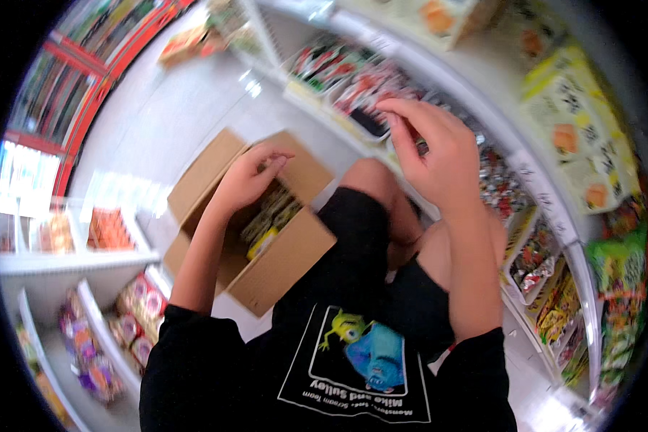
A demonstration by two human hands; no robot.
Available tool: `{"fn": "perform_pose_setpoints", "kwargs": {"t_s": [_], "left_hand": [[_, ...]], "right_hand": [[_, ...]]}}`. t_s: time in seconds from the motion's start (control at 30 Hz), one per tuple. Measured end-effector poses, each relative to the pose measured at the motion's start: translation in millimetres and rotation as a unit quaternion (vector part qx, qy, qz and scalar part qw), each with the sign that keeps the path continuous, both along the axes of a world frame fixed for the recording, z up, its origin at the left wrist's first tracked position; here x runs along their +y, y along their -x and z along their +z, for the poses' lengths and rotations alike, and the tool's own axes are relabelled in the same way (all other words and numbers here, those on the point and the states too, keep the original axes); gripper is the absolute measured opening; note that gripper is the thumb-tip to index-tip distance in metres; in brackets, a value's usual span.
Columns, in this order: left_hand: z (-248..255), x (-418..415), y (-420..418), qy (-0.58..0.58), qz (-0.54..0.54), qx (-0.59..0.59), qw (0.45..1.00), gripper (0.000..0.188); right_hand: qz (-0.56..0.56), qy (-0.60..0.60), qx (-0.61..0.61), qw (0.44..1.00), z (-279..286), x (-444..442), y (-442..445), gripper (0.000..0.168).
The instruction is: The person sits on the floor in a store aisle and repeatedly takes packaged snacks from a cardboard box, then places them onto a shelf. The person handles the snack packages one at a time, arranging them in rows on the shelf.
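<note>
An open cardboard box (286, 259) stands on the floor by the person's knees, its flaps spread. Small packets (272, 213), one of them yellow, lie inside it. Over the far part of the box hovers my left hand (251, 175), its fingers loosely curled; whether something small is between them cannot be told. To the right, my right hand (434, 154) is raised in front of the low shelf, thumb and forefinger curved towards each other with a gap and nothing seen between them. Behind it, a bin of red and white packets (364, 92) has a dark area at its near end.
A curved white shelf edge (534, 183) with price strips runs along the right, above bins of small wrapped snacks (497, 181). Large yellow packages (583, 135) stand above it. Shelves with packaged goods (89, 351) are at lower left, red racks (81, 65) at upper left.
</note>
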State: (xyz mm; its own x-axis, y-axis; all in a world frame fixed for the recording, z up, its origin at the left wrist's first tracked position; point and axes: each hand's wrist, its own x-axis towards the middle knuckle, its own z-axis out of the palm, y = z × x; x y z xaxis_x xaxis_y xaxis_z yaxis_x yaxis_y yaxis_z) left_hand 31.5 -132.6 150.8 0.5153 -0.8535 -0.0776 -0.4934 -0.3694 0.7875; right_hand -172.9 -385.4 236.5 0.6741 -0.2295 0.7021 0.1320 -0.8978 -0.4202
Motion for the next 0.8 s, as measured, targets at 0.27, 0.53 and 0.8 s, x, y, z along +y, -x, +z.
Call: {"fn": "perform_pose_setpoints", "kwargs": {"t_s": [0.27, 0.53, 0.8], "left_hand": [[-168.7, 128.9, -33.8, -0.444, -0.068, -0.058, 0.891, 0.059], [-276.0, 119.5, -34.9, -0.408, -0.169, 0.002, 0.897, 0.071], [-212.5, 92.3, -23.4, -0.444, -0.204, -0.051, 0.871, 0.052]], "right_hand": [[0.322, 0.146, 0.254, 0.900, -132.9, 133.0, -83.0, 0.021], [0.281, 0.113, 0.323, 0.897, -157.7, 165.8, -74.8, 0.040], [0.284, 0.096, 0.257, 0.919, -164.9, 161.4, -72.8, 0.036]]}}
